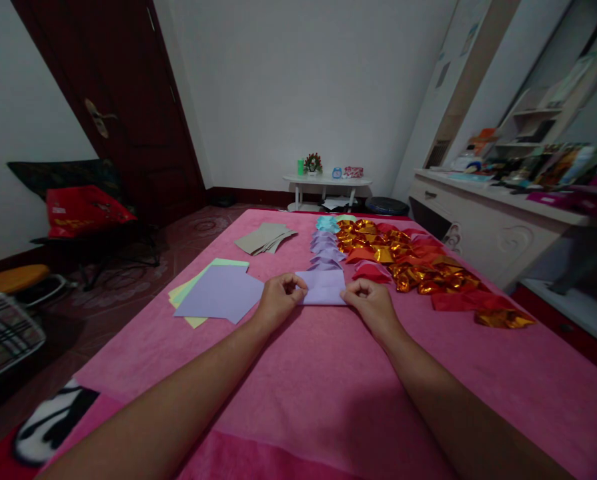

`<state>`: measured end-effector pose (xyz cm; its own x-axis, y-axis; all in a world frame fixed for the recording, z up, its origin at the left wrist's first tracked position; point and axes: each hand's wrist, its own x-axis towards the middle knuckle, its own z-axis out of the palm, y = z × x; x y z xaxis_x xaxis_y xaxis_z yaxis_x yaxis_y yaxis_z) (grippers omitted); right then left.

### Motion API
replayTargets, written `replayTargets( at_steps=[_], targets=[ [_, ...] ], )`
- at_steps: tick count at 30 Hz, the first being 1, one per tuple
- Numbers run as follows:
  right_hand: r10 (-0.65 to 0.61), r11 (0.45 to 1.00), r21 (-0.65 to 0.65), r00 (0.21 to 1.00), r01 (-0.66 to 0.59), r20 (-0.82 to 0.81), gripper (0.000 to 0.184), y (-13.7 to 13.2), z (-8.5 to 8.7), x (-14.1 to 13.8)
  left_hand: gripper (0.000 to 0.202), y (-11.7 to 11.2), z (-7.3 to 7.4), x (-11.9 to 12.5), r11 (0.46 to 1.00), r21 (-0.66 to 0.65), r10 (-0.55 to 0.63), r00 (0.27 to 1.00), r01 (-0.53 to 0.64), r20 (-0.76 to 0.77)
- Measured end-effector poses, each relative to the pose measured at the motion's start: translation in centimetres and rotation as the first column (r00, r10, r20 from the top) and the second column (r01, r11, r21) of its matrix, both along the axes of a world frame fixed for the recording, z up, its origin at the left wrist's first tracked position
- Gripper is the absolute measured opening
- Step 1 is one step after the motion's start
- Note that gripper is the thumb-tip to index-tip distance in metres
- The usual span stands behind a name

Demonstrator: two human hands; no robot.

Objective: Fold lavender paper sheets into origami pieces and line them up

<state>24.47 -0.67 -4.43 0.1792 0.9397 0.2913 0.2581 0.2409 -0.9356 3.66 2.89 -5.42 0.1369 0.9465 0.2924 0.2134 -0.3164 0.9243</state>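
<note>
A sheet of purple paper (322, 288), folded along its near edge, lies between my two hands on the pink cloth (298, 373). My left hand (284, 293) pinches its left end between thumb and fingers. At the right end, my right hand (369, 298) is closed on the same paper in a similar pinch. Just beyond it runs a row of folded purple paper pieces (327, 255). To the left of my left hand lies a loose stack of purple sheets (223, 292), with yellow and green ones showing underneath.
Grey-beige sheets (265, 239) are fanned at the far left of the cloth. Folded gold foil pieces (411, 277) and red ones (453, 300) cover the far right. A white side table (328, 180) stands against the wall, and a cluttered dresser (498, 200) is on the right.
</note>
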Motion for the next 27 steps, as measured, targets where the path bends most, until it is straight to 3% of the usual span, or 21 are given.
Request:
replayTargets(
  at_steps=[27],
  targets=[
    [0.001,1.0,-0.007,1.0,-0.002,-0.009,0.014,0.0,0.09,-0.1,0.008,0.0,-0.24,-0.1,1.0,0.021,-0.009,1.0,0.009,-0.015]
  ],
)
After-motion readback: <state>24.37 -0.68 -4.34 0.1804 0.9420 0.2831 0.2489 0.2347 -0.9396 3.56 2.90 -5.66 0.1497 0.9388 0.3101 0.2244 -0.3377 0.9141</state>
